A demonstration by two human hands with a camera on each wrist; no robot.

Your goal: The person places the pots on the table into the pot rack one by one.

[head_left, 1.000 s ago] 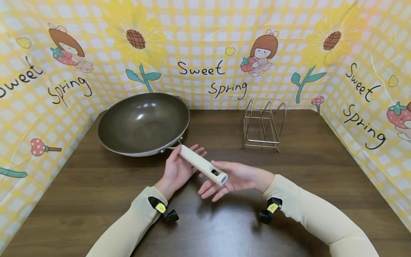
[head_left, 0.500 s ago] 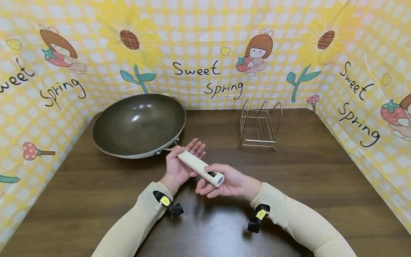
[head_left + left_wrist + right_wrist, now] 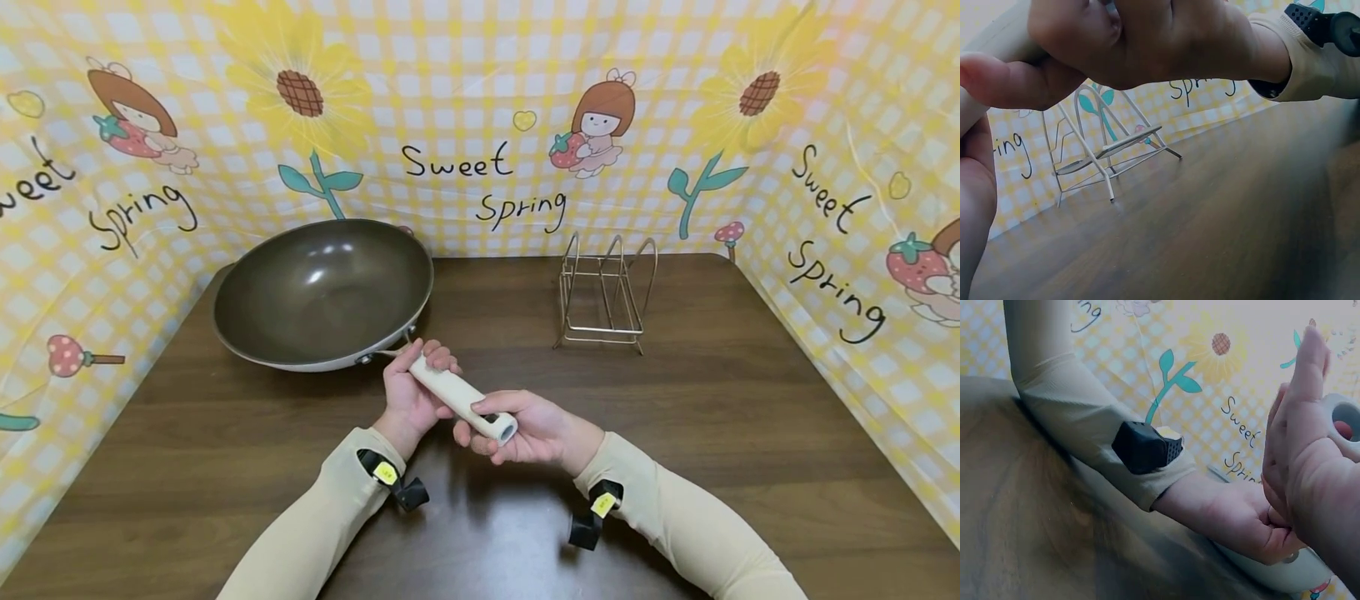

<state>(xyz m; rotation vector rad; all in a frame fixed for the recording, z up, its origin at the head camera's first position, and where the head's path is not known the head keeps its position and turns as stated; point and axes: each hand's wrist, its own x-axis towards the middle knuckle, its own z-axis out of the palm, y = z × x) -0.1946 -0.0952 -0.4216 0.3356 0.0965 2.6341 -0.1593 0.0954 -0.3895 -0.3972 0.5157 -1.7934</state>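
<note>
A wok point(image 3: 322, 300) with a dark inside and pale outside sits at the back left in the head view, its cream handle point(image 3: 453, 389) pointing toward me and to the right. My left hand point(image 3: 411, 396) grips the handle near the wok, fingers curled over it with the thumb on top. At the handle's far end, beside the hanging slot, my right hand point(image 3: 536, 427) holds it between thumb and fingers. The right wrist view shows the round hollow handle end point(image 3: 1333, 415) against my right palm. Whether the wok's base touches the table, I cannot tell.
A wire rack point(image 3: 606, 300) with upright loops stands at the back right of the brown wooden table point(image 3: 697, 375). Checked cloth point(image 3: 480, 83) printed with flowers and lettering walls the table at the back and both sides.
My left fingers, straight before, have curled over the handle. My right hand has moved left and closed on the handle's end. The wok shifts slightly left in view, as does the background.
</note>
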